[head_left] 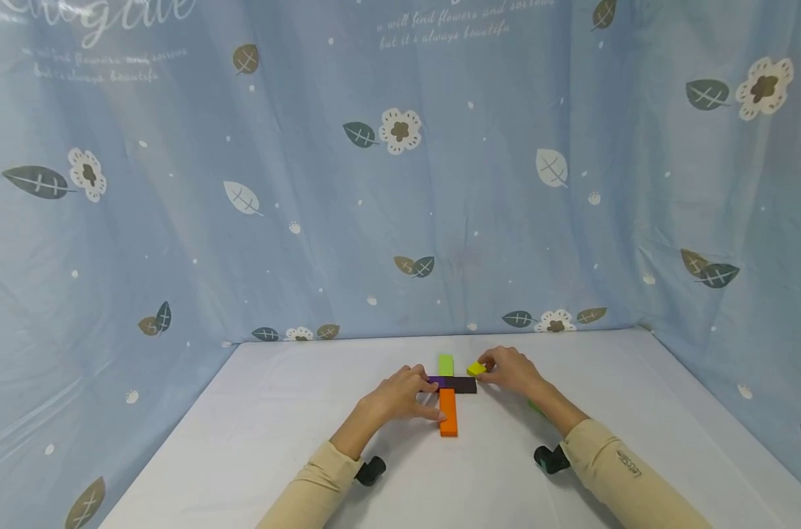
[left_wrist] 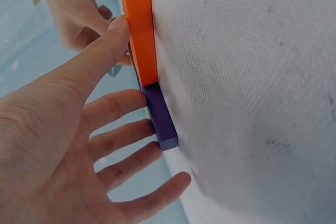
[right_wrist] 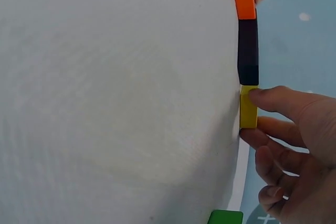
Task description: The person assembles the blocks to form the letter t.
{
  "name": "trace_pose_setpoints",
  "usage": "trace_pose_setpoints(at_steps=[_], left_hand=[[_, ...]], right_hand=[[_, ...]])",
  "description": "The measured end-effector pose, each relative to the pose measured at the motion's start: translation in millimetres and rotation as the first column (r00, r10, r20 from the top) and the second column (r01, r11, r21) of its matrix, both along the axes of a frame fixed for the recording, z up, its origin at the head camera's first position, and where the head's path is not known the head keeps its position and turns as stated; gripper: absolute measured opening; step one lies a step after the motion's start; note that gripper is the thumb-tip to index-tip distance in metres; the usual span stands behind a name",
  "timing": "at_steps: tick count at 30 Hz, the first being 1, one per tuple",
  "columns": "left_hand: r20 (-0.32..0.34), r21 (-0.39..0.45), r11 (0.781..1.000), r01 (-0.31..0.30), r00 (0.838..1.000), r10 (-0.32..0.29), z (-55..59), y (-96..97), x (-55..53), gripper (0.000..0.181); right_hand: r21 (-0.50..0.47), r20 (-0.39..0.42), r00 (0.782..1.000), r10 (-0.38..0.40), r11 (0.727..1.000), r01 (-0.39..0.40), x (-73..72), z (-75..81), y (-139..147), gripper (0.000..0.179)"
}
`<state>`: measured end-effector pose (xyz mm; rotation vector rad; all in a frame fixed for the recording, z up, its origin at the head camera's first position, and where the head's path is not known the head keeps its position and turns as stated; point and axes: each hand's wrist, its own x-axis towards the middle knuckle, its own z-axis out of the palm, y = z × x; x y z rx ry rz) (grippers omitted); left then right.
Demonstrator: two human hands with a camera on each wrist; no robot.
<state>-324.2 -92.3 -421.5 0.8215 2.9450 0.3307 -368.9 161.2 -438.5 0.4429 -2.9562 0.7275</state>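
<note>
On the white table, wooden-looking blocks lie in a cross. A light green block (head_left: 445, 365) is at its far end, an orange block (head_left: 448, 417) at the near end, a purple block (head_left: 436, 381) on the left and a black block (head_left: 464, 385) on the right. My left hand (head_left: 399, 397) spreads over the left side, its thumb touching the orange block and fingertips against the purple one. With thumb and fingers, my right hand (head_left: 511, 369) pinches a small yellow block (right_wrist: 248, 107), right at the black block's outer end.
A green block (right_wrist: 226, 217) lies on the table nearer the right forearm, partly hidden by it in the head view. Dark wrist devices (head_left: 372, 471) hang under both sleeves. A blue patterned curtain (head_left: 321, 242) encloses the table (head_left: 275, 411) at the back and sides.
</note>
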Motion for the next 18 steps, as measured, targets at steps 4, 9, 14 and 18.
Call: trace_pose_setpoints(at_steps=[4,9,14,18], left_hand=[[0.0,0.0,1.0,0.0,1.0,0.0,-0.3,-0.1,-0.2,0.071],[-0.005,-0.003,1.0,0.003,1.0,-0.003,0.2,0.4,-0.5,0.071],[0.003,0.003,1.0,-0.001,1.0,0.001,-0.4,0.4,-0.5,0.07],[0.004,0.005,1.0,0.001,1.0,-0.001,-0.7,0.0,-0.9,0.07]], right_hand=[[0.012,-0.003,1.0,0.005,1.0,-0.005,0.1,2.0,-0.4,0.033],[0.031,-0.007,1.0,0.007,1.0,-0.006,-1.1,2.1,-1.0,0.032],[0.036,0.005,1.0,-0.013,0.999,0.013,-1.1,2.8,-2.7,0.033],[0.037,0.011,1.0,-0.019,0.999,0.019,0.0,3.9,-3.9,0.032]])
